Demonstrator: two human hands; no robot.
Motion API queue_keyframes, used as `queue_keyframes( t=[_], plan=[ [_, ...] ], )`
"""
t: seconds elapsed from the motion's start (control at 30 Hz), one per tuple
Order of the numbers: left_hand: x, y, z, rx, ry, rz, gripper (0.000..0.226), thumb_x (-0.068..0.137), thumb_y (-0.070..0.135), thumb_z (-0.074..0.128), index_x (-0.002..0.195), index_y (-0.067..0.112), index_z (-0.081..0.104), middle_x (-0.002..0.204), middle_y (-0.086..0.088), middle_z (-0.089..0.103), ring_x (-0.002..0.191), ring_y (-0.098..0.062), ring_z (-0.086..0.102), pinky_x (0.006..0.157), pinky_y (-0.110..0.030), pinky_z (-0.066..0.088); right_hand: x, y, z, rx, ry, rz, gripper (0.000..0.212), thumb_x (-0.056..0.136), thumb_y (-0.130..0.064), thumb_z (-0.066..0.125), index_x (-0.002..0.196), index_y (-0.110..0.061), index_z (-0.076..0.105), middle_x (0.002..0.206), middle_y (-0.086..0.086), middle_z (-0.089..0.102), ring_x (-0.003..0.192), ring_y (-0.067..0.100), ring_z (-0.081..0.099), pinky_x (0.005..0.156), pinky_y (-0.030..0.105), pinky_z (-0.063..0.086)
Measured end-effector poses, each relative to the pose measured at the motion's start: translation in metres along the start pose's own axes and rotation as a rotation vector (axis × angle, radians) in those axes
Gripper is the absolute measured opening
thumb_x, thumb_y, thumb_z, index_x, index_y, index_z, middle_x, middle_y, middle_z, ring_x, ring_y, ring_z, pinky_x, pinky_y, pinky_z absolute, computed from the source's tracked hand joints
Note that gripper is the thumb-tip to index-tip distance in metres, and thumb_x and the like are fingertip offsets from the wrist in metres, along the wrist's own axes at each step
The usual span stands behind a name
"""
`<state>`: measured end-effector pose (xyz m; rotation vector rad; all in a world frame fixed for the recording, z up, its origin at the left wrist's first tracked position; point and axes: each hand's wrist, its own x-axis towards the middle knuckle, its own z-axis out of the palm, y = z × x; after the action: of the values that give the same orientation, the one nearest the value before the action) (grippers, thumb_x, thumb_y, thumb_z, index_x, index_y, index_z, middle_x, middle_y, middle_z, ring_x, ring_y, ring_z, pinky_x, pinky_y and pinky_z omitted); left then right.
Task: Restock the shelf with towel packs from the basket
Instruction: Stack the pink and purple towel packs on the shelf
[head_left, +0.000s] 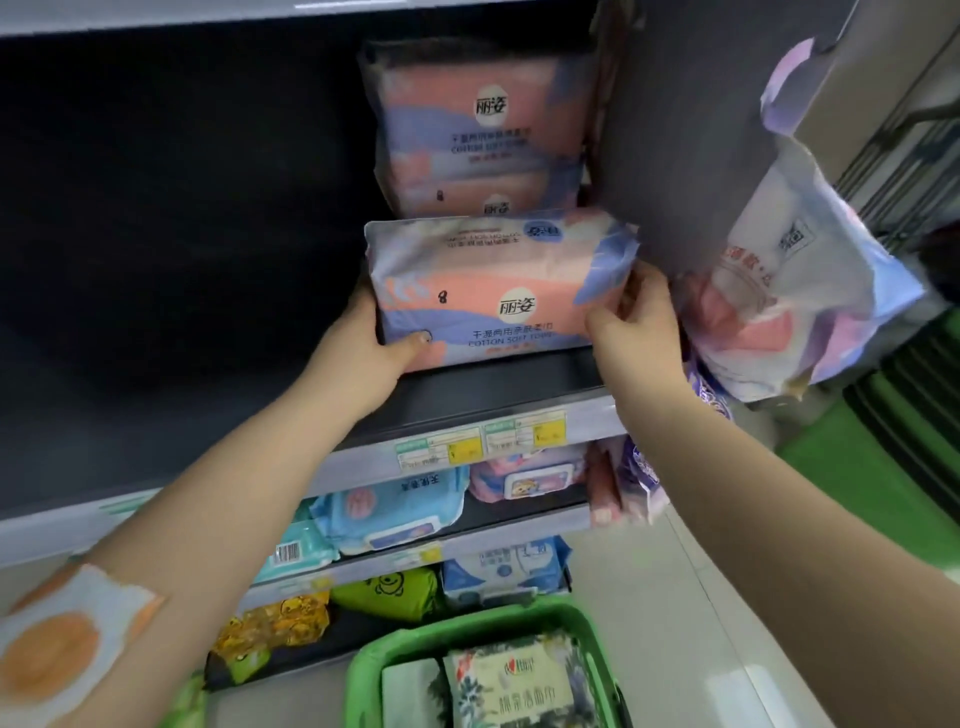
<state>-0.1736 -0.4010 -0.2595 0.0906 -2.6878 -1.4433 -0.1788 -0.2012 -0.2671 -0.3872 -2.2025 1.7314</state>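
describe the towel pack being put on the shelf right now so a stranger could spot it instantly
Find the dark upper shelf above the yellow price tags. At its right end, the left hand and right hand grip a pink-and-lavender towel pack. Unlike the matching packs behind it, it sits in front, held at both ends.

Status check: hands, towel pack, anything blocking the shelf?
Left hand and right hand grip towel pack by its ends. Pack at shelf front, stacked packs behind. Nothing blocking.
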Motion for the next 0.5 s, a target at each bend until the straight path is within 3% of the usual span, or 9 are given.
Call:
queue_keyframes(
  t=[0.13, 0.2, 0.3, 0.37, 0.5],
  plan=[
    [0.010, 0.000, 0.013, -0.029, -0.018, -0.059, 0.057, 0.090, 0.012, 0.056, 0.141, 0.019, 0.032, 0.137, 0.000, 0.049, 0.118, -0.014, 0.047, 0.090, -0.020, 0.034, 0.020, 0.012, 0.008, -0.115, 0.065, -0.058, 0.035, 0.081, -0.020, 0.053, 0.116, -0.016, 0.049, 0.107, 0.001, 0.058, 0.098, 0.022, 0.055, 0.085, 0.030, 0.044],
    [0.021, 0.003, 0.020, -0.022, -0.028, -0.069, 0.059, 0.090, 0.011, 0.054, 0.142, 0.018, 0.029, 0.139, -0.002, 0.046, 0.123, -0.020, 0.046, 0.091, -0.020, 0.034, 0.031, 0.015, 0.012, -0.223, 0.148, -0.076, 0.024, 0.084, -0.020, 0.054, 0.106, -0.014, 0.047, 0.106, 0.005, 0.053, 0.096, 0.022, 0.052, 0.088, 0.031, 0.042],
    [0.041, 0.003, 0.029, -0.036, -0.027, -0.099, 0.060, 0.090, 0.012, 0.055, 0.142, 0.016, 0.027, 0.136, -0.004, 0.048, 0.116, -0.021, 0.049, 0.090, -0.024, 0.040, 0.044, 0.016, 0.020, -0.342, 0.228, -0.026, 0.017, 0.089, -0.020, 0.052, 0.093, -0.018, 0.036, 0.099, 0.003, 0.045, 0.093, 0.016, 0.047, 0.082, 0.025, 0.038],
    [0.050, 0.001, 0.033, -0.002, -0.019, -0.125, 0.059, 0.091, 0.015, 0.054, 0.143, 0.016, 0.025, 0.136, -0.004, 0.047, 0.114, -0.019, 0.049, 0.086, -0.023, 0.038, 0.048, 0.018, 0.025, -0.327, 0.222, -0.053, 0.010, 0.089, -0.014, 0.051, 0.096, -0.015, 0.044, 0.104, 0.009, 0.052, 0.099, 0.021, 0.051, 0.086, 0.028, 0.038],
    [0.063, -0.001, 0.039, 0.063, 0.008, -0.137, 0.059, 0.092, 0.018, 0.051, 0.144, 0.012, 0.023, 0.137, -0.007, 0.044, 0.119, -0.024, 0.047, 0.082, -0.022, 0.034, 0.055, 0.024, 0.030, -0.292, 0.073, -0.084, 0.022, 0.087, -0.002, 0.048, 0.109, -0.001, 0.050, 0.113, 0.018, 0.055, 0.101, 0.028, 0.053, 0.081, 0.023, 0.035]
  ],
)
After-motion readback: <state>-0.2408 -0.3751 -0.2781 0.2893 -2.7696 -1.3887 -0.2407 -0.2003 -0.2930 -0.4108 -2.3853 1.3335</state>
